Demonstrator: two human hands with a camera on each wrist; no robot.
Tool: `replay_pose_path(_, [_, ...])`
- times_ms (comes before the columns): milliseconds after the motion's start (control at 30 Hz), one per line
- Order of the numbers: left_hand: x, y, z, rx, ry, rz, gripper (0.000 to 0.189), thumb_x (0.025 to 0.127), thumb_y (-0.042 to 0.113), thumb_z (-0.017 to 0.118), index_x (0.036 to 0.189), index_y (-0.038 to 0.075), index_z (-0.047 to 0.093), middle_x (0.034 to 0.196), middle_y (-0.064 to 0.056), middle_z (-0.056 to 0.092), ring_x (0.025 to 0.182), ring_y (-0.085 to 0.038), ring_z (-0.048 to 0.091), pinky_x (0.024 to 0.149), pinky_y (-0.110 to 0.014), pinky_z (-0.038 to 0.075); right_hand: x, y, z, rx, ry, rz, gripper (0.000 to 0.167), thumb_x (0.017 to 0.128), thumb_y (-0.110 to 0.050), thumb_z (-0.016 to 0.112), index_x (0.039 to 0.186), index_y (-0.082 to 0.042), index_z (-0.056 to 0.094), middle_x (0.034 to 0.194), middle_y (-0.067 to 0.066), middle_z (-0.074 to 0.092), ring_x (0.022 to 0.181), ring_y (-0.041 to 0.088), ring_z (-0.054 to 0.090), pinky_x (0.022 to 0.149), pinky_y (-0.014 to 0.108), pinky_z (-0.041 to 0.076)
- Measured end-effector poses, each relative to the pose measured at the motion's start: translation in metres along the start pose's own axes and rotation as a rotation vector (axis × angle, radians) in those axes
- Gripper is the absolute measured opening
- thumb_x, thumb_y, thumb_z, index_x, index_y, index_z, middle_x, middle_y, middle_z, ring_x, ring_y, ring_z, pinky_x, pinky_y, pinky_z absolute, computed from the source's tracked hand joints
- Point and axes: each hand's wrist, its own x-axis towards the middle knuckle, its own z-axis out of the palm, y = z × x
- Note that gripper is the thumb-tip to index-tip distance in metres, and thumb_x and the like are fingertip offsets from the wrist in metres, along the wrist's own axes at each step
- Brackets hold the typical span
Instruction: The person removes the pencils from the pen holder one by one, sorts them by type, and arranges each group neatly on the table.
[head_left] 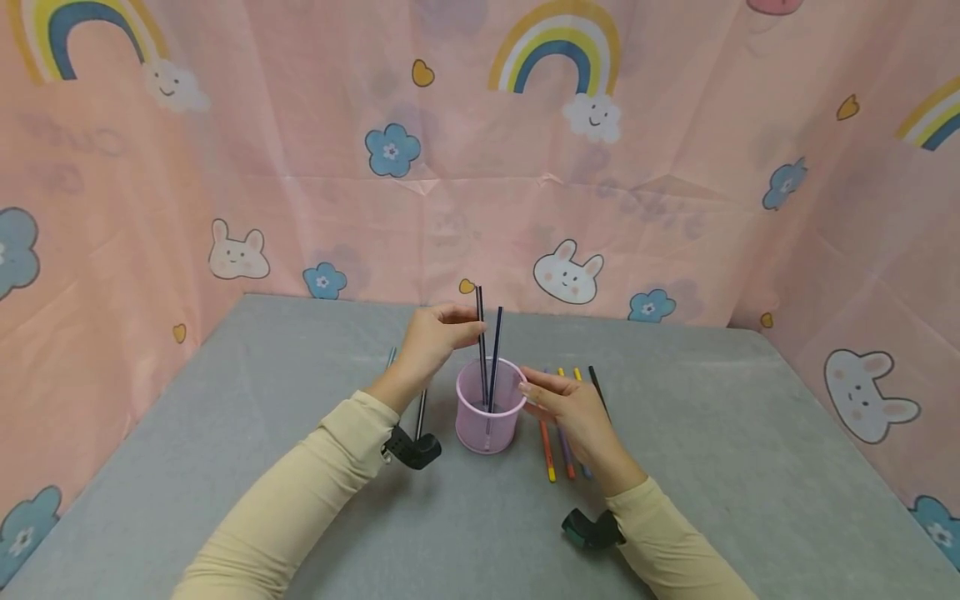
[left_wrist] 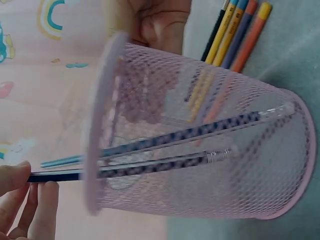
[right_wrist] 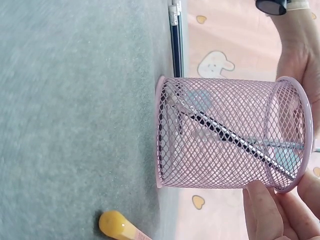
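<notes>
A pink mesh pencil cup (head_left: 486,429) stands upright on the grey table. My left hand (head_left: 438,342) pinches a dark pencil (left_wrist: 150,166) near its upper end, above the rim. In the left wrist view its metal-banded eraser end hangs inside the cup, short of the bottom. Another dark pencil (head_left: 496,350) leans in the cup, eraser end down at the base. At the cup's right side, my right hand (head_left: 573,412) grips the rim (right_wrist: 305,120), fingers outside against the mesh in the right wrist view.
Several coloured pencils (head_left: 548,454), with a black one (head_left: 596,387) at their right, lie on the table right of the cup, partly under my right hand. Left of it lie more dark pencils (head_left: 422,412), partly behind my left wrist. A pink printed curtain (head_left: 465,208) hangs behind the table.
</notes>
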Motion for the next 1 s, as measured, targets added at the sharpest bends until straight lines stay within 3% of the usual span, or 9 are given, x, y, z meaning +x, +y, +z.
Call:
replay_pose_path(367, [-0.012, 0.031, -0.009, -0.053, 0.020, 0.114, 0.033, 0.089, 0.008, 0.072, 0.120, -0.004, 0.068, 0.125, -0.018, 0.067, 0.090, -0.010, 0.070, 0.094, -0.032, 0.058, 0.000, 0.000, 0.000, 0.000, -0.002, -0.006, 0.039, 0.095, -0.014, 0.067, 0.132, -0.002, 0.063, 0.138, 0.016, 0.061, 0.126, 0.027, 0.061, 0.094, 0.032, 0.056])
replay_pose_path(667, [-0.029, 0.055, -0.017, -0.046, 0.046, 0.164, 0.032, 0.090, 0.012, 0.073, 0.119, -0.002, 0.070, 0.117, -0.018, 0.071, 0.088, -0.012, 0.073, 0.097, -0.033, 0.057, -0.001, 0.000, 0.000, -0.004, 0.006, 0.000, 0.039, 0.095, -0.015, 0.068, 0.132, -0.003, 0.063, 0.138, 0.015, 0.062, 0.124, 0.025, 0.063, 0.095, 0.032, 0.056])
replay_pose_path(833, [-0.034, 0.062, -0.024, -0.045, 0.048, 0.165, 0.034, 0.089, 0.015, 0.075, 0.120, 0.001, 0.069, 0.116, -0.014, 0.071, 0.092, -0.012, 0.072, 0.101, -0.033, 0.054, -0.001, 0.000, 0.000, -0.003, 0.006, 0.001, 0.039, 0.095, -0.014, 0.068, 0.132, -0.003, 0.063, 0.138, 0.015, 0.061, 0.126, 0.027, 0.062, 0.095, 0.033, 0.056])
replay_pose_path(1000, [-0.034, 0.063, -0.033, -0.049, 0.054, 0.178, 0.034, 0.090, 0.012, 0.073, 0.120, -0.001, 0.067, 0.110, -0.011, 0.069, 0.089, -0.009, 0.071, 0.094, -0.029, 0.058, 0.000, 0.000, 0.000, -0.001, 0.006, -0.003, 0.039, 0.095, -0.015, 0.068, 0.132, -0.003, 0.063, 0.138, 0.015, 0.061, 0.125, 0.026, 0.062, 0.094, 0.033, 0.056])
